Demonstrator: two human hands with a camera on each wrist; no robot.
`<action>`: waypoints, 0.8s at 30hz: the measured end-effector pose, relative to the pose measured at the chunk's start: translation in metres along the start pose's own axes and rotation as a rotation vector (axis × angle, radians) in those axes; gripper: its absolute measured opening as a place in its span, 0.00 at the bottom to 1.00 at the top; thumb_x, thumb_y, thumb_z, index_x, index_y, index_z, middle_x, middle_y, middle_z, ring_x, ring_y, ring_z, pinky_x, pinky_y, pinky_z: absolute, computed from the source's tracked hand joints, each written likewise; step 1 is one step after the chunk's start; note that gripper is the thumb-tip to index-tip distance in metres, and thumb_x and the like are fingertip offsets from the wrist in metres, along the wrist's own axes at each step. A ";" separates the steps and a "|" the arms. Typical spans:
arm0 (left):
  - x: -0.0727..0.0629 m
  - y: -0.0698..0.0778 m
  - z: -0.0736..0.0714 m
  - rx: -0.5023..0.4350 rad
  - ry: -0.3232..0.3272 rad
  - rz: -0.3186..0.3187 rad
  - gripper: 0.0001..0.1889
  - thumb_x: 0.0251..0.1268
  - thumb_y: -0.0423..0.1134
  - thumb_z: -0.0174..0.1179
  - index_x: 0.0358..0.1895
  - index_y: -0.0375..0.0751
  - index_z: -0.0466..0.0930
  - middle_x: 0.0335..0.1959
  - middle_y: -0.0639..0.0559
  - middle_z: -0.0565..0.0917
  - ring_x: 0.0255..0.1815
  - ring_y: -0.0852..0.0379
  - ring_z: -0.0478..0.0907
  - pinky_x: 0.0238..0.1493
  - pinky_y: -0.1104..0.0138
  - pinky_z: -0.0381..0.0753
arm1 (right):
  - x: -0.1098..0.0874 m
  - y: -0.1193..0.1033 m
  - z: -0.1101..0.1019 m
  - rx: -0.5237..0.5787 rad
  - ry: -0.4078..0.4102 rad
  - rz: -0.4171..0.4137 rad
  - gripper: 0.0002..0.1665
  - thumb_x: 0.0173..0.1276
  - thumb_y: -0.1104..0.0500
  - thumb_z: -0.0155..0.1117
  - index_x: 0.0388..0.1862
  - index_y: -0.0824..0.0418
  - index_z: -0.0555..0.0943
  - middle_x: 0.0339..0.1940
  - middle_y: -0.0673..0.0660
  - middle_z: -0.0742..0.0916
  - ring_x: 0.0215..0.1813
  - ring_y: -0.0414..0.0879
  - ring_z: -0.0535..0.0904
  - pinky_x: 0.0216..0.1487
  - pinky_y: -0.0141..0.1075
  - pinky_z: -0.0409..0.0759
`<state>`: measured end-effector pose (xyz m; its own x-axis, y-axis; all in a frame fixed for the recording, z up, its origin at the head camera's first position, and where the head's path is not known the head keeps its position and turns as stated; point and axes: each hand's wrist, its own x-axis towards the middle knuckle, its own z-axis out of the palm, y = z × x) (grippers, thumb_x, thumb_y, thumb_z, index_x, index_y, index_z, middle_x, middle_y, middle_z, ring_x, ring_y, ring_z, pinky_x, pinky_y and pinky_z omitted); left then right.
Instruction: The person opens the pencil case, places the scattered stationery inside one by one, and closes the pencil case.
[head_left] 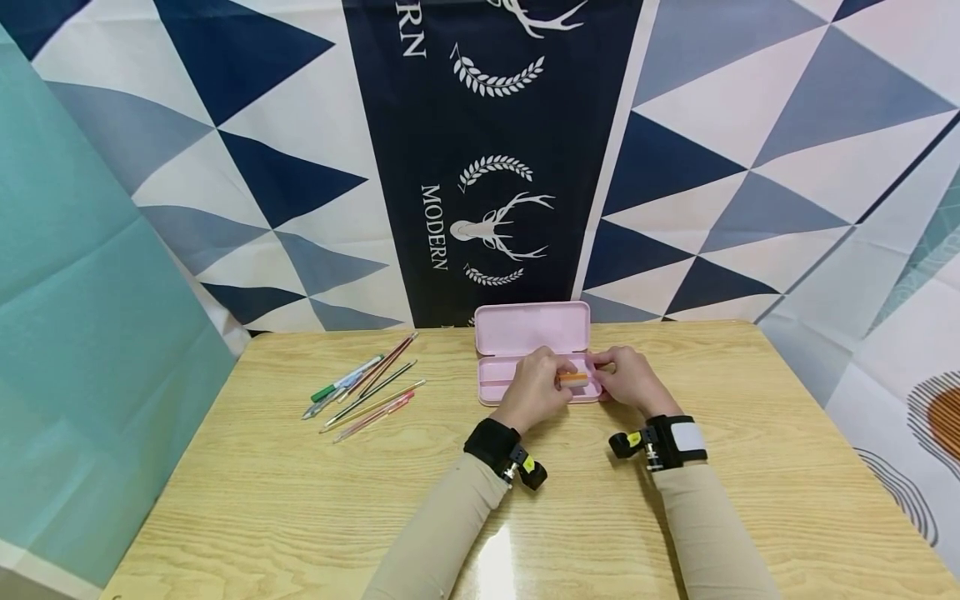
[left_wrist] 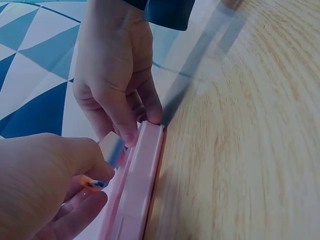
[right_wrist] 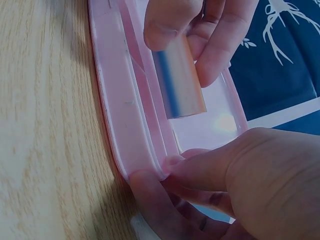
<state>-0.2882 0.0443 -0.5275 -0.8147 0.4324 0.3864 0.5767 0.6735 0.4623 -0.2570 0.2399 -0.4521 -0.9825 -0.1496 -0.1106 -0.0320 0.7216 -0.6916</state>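
Pinching a striped eraser [right_wrist: 181,82], not yet set down, the left hand [head_left: 534,386] hangs over a pink case [head_left: 495,368], whose right end the right hand [head_left: 630,382] grips with thumb and fingers. To the left, pens [head_left: 356,377] and pencils [head_left: 369,396] lie loose on the table [head_left: 300,517], outside the case; behind, its lid [head_left: 532,327] is already raised.

The left arm [head_left: 438,537] slants up toward one o'clock, the left hand [head_left: 534,387] bent into a pinch. The right arm [head_left: 712,533] angles toward eleven o'clock, and the right hand [head_left: 632,382] also pinches, near the left's three o'clock side.
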 end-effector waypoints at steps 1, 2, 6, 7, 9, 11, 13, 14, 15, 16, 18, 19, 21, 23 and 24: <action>0.000 0.000 0.001 -0.005 -0.001 -0.005 0.16 0.60 0.35 0.78 0.52 0.50 0.97 0.38 0.59 0.83 0.39 0.68 0.73 0.43 0.78 0.70 | 0.000 0.000 0.000 0.001 -0.001 0.000 0.23 0.83 0.69 0.62 0.73 0.75 0.82 0.60 0.77 0.84 0.31 0.42 0.85 0.32 0.29 0.85; 0.000 0.000 0.001 -0.009 -0.001 -0.008 0.16 0.60 0.34 0.78 0.52 0.50 0.97 0.38 0.59 0.83 0.39 0.68 0.73 0.43 0.78 0.70 | 0.000 0.000 0.000 0.003 -0.001 0.003 0.23 0.83 0.69 0.62 0.73 0.75 0.83 0.60 0.77 0.85 0.31 0.43 0.85 0.32 0.29 0.85; -0.001 0.002 0.000 -0.019 0.000 -0.011 0.16 0.61 0.33 0.78 0.52 0.49 0.97 0.39 0.58 0.84 0.39 0.68 0.73 0.42 0.79 0.70 | 0.001 0.001 0.000 -0.001 -0.001 0.003 0.23 0.83 0.69 0.62 0.73 0.75 0.83 0.61 0.78 0.85 0.30 0.42 0.85 0.32 0.29 0.85; -0.001 0.003 -0.001 -0.023 -0.001 -0.011 0.16 0.61 0.33 0.78 0.52 0.49 0.97 0.40 0.57 0.84 0.39 0.68 0.73 0.42 0.79 0.70 | 0.001 0.001 0.000 -0.001 0.000 0.004 0.23 0.83 0.69 0.62 0.73 0.75 0.83 0.61 0.78 0.85 0.30 0.42 0.85 0.32 0.29 0.84; -0.002 0.004 -0.002 -0.025 -0.002 -0.009 0.16 0.62 0.32 0.78 0.52 0.48 0.97 0.40 0.57 0.86 0.39 0.68 0.74 0.43 0.79 0.71 | 0.001 0.001 0.000 -0.002 0.001 0.004 0.23 0.83 0.69 0.62 0.72 0.75 0.83 0.62 0.78 0.85 0.30 0.42 0.85 0.32 0.29 0.84; -0.002 0.006 -0.002 -0.024 -0.005 -0.006 0.16 0.62 0.31 0.78 0.52 0.48 0.97 0.41 0.56 0.87 0.40 0.68 0.74 0.43 0.79 0.71 | 0.001 0.002 0.000 -0.001 -0.001 0.002 0.23 0.83 0.69 0.62 0.72 0.75 0.83 0.62 0.78 0.85 0.30 0.42 0.85 0.32 0.29 0.84; -0.002 0.007 -0.003 -0.018 -0.011 -0.002 0.16 0.62 0.31 0.78 0.53 0.48 0.97 0.40 0.57 0.87 0.39 0.68 0.75 0.43 0.79 0.70 | 0.001 0.001 0.001 0.003 -0.001 0.004 0.23 0.83 0.69 0.62 0.73 0.75 0.83 0.62 0.78 0.85 0.29 0.42 0.85 0.31 0.29 0.84; -0.002 0.007 -0.003 -0.017 -0.015 0.000 0.16 0.62 0.31 0.77 0.53 0.48 0.97 0.40 0.57 0.87 0.39 0.68 0.75 0.43 0.79 0.70 | 0.001 0.001 0.001 0.003 0.000 0.002 0.23 0.83 0.69 0.62 0.73 0.75 0.83 0.62 0.78 0.85 0.29 0.41 0.85 0.31 0.29 0.84; -0.002 0.007 -0.003 -0.014 -0.021 0.002 0.16 0.62 0.31 0.77 0.53 0.48 0.97 0.39 0.57 0.88 0.39 0.68 0.75 0.42 0.79 0.70 | 0.001 0.001 0.001 0.001 0.000 0.000 0.23 0.83 0.69 0.62 0.73 0.75 0.83 0.62 0.78 0.85 0.29 0.41 0.85 0.31 0.29 0.84; -0.002 0.007 -0.003 -0.013 -0.026 0.002 0.16 0.63 0.32 0.78 0.54 0.48 0.97 0.39 0.57 0.87 0.39 0.68 0.75 0.42 0.79 0.70 | 0.001 0.001 0.001 0.002 0.001 -0.001 0.23 0.83 0.69 0.62 0.73 0.75 0.83 0.62 0.78 0.85 0.29 0.41 0.85 0.31 0.29 0.84; -0.001 0.007 -0.002 -0.013 -0.036 0.001 0.15 0.65 0.33 0.78 0.55 0.48 0.97 0.40 0.57 0.88 0.40 0.68 0.75 0.42 0.79 0.71 | 0.001 0.001 0.001 -0.001 0.003 -0.007 0.23 0.83 0.69 0.63 0.72 0.75 0.83 0.62 0.78 0.85 0.29 0.40 0.85 0.31 0.29 0.84; -0.001 0.007 -0.002 -0.014 -0.040 -0.002 0.15 0.66 0.34 0.78 0.55 0.48 0.97 0.40 0.57 0.88 0.40 0.68 0.75 0.42 0.79 0.71 | 0.001 0.001 0.001 -0.001 0.003 -0.009 0.23 0.83 0.69 0.63 0.72 0.75 0.83 0.62 0.78 0.85 0.29 0.40 0.85 0.31 0.29 0.84; -0.001 0.008 -0.002 -0.012 -0.047 -0.007 0.15 0.68 0.35 0.79 0.56 0.48 0.97 0.42 0.56 0.89 0.41 0.67 0.76 0.44 0.79 0.72 | 0.000 0.001 0.000 -0.001 0.003 -0.011 0.23 0.83 0.69 0.63 0.72 0.75 0.83 0.62 0.78 0.85 0.29 0.40 0.84 0.31 0.29 0.84; -0.002 0.008 -0.003 -0.013 -0.052 -0.014 0.15 0.69 0.35 0.79 0.56 0.48 0.97 0.45 0.55 0.91 0.43 0.67 0.77 0.45 0.78 0.74 | 0.000 0.001 0.000 0.001 0.004 -0.013 0.23 0.83 0.69 0.63 0.72 0.75 0.83 0.62 0.78 0.86 0.29 0.40 0.84 0.30 0.30 0.84; -0.002 0.009 -0.004 -0.012 -0.055 -0.017 0.15 0.69 0.35 0.79 0.57 0.48 0.97 0.45 0.55 0.91 0.43 0.67 0.78 0.45 0.78 0.75 | 0.000 0.001 0.000 0.002 0.003 -0.013 0.23 0.83 0.69 0.63 0.72 0.75 0.83 0.62 0.78 0.86 0.28 0.40 0.84 0.30 0.29 0.84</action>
<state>-0.2813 0.0471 -0.5211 -0.8260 0.4536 0.3345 0.5636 0.6737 0.4780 -0.2571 0.2405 -0.4525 -0.9826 -0.1568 -0.0995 -0.0443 0.7180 -0.6946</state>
